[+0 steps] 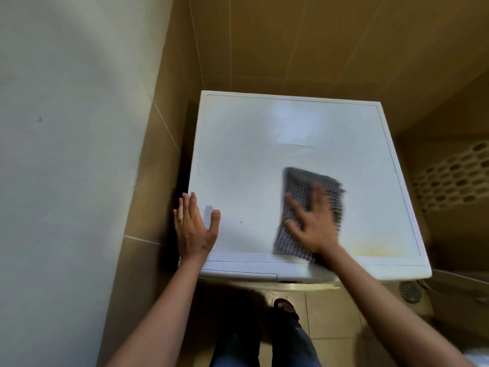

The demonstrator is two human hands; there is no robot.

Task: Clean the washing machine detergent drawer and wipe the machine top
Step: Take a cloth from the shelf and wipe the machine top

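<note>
The white top of the washing machine [264, 144] fills the middle of the view. A grey checked cloth [304, 186] lies flat on its front right part, blurred by motion. My right hand [312, 223] presses on the cloth with fingers spread and straight. My left hand [194, 229] rests flat on the front left corner of the top, fingers straight, a ring on one finger. A yellowish stain [375, 251] marks the top near its front right edge. The drawer front [238, 271] shows as a narrow strip below the front left edge and looks pushed in.
A pale wall [66, 154] stands close on the left, tan tiled walls [317, 43] behind. A perforated laundry basket [449, 178] sits to the right of the machine. A floor drain [409, 291] lies at the lower right. My legs and a sandalled foot [285, 308] stand before the machine.
</note>
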